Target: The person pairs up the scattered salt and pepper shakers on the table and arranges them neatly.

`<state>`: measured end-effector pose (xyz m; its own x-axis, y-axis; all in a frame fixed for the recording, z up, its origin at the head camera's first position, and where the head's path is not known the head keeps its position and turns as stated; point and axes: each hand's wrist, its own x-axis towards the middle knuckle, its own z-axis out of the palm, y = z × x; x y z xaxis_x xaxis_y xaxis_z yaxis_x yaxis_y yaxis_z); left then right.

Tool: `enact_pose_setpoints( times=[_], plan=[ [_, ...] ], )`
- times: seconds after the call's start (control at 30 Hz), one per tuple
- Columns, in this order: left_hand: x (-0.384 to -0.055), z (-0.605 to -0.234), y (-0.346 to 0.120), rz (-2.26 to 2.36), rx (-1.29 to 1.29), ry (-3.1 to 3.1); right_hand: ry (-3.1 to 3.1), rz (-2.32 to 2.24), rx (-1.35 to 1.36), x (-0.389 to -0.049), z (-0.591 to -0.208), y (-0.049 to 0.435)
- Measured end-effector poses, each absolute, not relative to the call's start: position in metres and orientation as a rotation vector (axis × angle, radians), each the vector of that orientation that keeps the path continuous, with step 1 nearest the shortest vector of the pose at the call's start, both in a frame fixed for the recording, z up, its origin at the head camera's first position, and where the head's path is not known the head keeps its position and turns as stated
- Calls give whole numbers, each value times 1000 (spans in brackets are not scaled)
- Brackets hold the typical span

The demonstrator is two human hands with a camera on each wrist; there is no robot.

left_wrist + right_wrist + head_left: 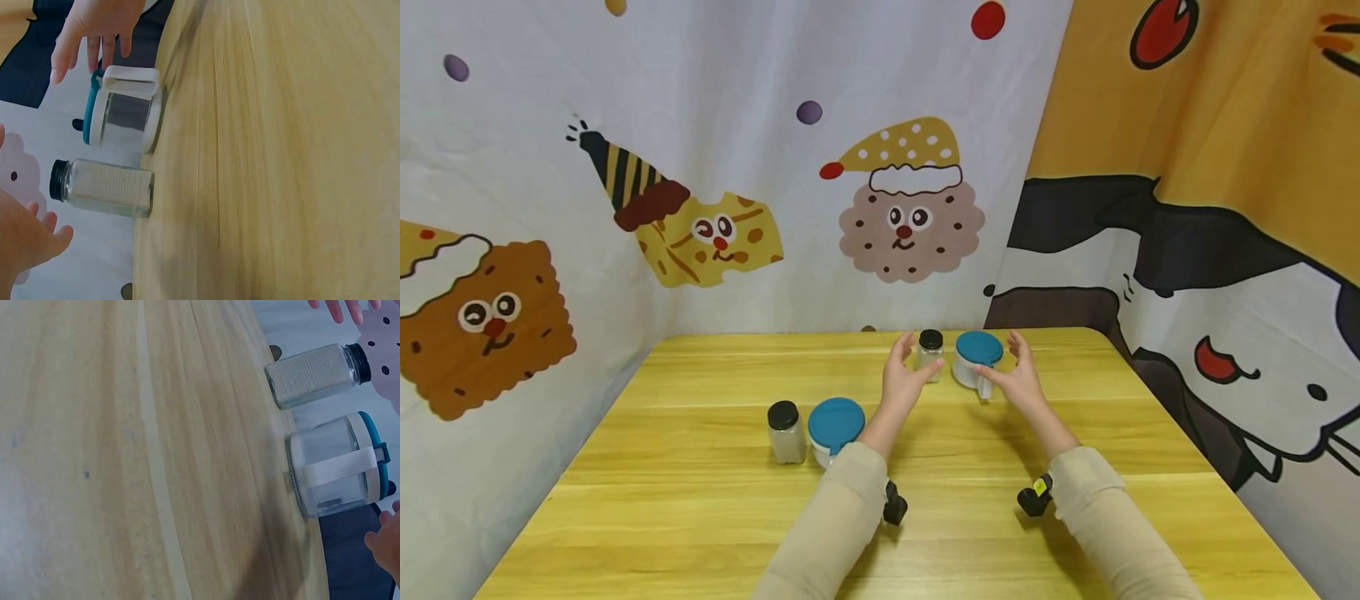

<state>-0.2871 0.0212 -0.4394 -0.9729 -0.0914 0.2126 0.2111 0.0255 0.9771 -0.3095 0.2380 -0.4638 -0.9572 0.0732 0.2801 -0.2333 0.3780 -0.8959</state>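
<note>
- Table (715, 533): wooden; far jug and far jar stand side by side near its back edge.
- Left hand (904, 379) beside jar, right hand (1021, 379) beside jug — fingers spread, gripping nothing.
- Far jug (976, 352), blue-lidded: probably rigid, breakable; handle (340, 467) seems the surest hold.
- Far jar (927, 357), black-capped: likely light, slippery glass — best held round the middle.

2 jars (787, 442), 2 jugs (973, 353), 1 table (700, 517).
</note>
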Motion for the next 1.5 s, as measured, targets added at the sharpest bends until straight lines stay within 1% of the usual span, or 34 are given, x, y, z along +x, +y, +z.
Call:
enact_pose_setpoints(
  times=[0.77,1.33,1.5],
  plan=[
    [-308,-455,26,-2006,-88,-2098,-2374,1653,57,-318,-474,235],
    [-321,-451,19,-1957,-82,-2219,-2427,1638,23,-323,-475,232],
    [-324,-450,18,-1942,-118,-2284,-2431,1642,43,-325,-475,233]
  ],
)
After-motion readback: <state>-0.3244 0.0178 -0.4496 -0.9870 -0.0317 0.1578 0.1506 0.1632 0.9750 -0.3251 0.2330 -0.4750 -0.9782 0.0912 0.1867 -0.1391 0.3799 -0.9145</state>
